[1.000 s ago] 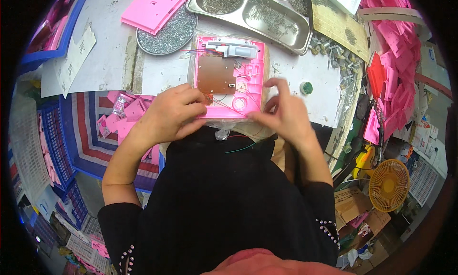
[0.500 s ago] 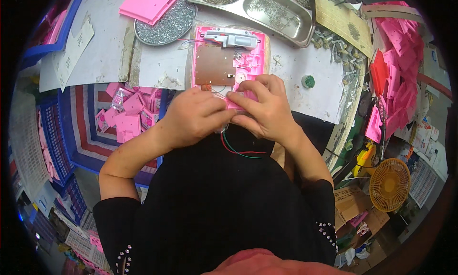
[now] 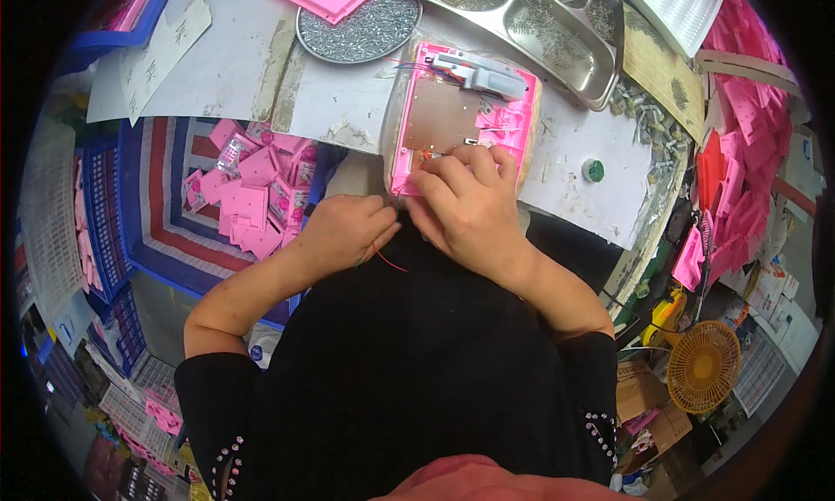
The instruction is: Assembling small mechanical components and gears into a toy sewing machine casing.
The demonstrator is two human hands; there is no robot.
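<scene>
A pink plastic housing [image 3: 403, 163] lies open on the bench in front of me, with a brown circuit board [image 3: 442, 116] and a grey plastic part [image 3: 481, 76] inside it. My left hand [image 3: 348, 231] is closed in a pinch just off the housing's near left corner. Thin wires hang from its fingers, and a red wire [image 3: 391, 263] shows plainly. My right hand [image 3: 472, 197] bends over the near edge of the housing, thumb and fingers gripping it by the near left corner. Its fingers hide that part of the inside.
A round dish of screws [image 3: 357, 33] and a steel compartment tray [image 3: 600, 96] of small metal parts stand at the back. A small green-topped piece [image 3: 592, 170] sits at right. Pink parts [image 3: 252, 201] fill a blue crate lower left. A yellow fan [image 3: 704, 366] stands right.
My left hand has drawn away from the housing toward the lower left, with the wires in it. My right hand has shifted along the near edge to the left corner. The view has turned slightly.
</scene>
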